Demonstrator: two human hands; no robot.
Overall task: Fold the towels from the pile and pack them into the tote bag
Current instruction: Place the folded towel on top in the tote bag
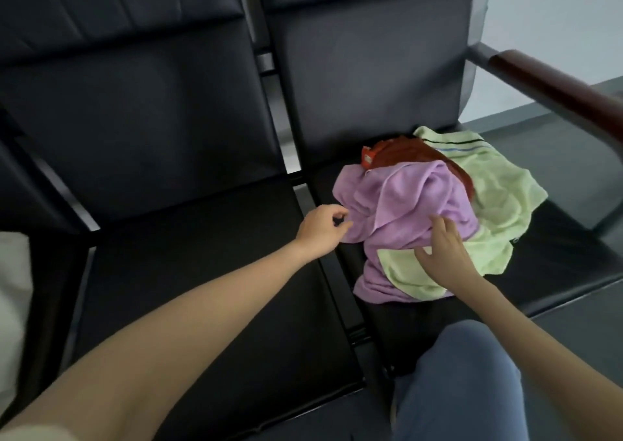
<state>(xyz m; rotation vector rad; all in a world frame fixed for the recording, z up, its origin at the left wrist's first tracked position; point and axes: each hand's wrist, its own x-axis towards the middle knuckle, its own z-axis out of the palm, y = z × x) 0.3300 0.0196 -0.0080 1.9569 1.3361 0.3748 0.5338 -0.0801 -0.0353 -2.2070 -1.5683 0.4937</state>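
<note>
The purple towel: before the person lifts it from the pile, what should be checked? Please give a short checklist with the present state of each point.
1. Purple towel lies on top of the pile: ok; it covers the red towel and part of the green towel.
2. Left hand holds its edge: cannot tell; fingers are curled at the edge.
3. Right hand holds cloth: not ok; it rests on the towels with fingers spread.
4. Free place for folding: ok; the left seat is bare.
5. Tote bag within reach: cannot tell; not clearly in view.
</note>
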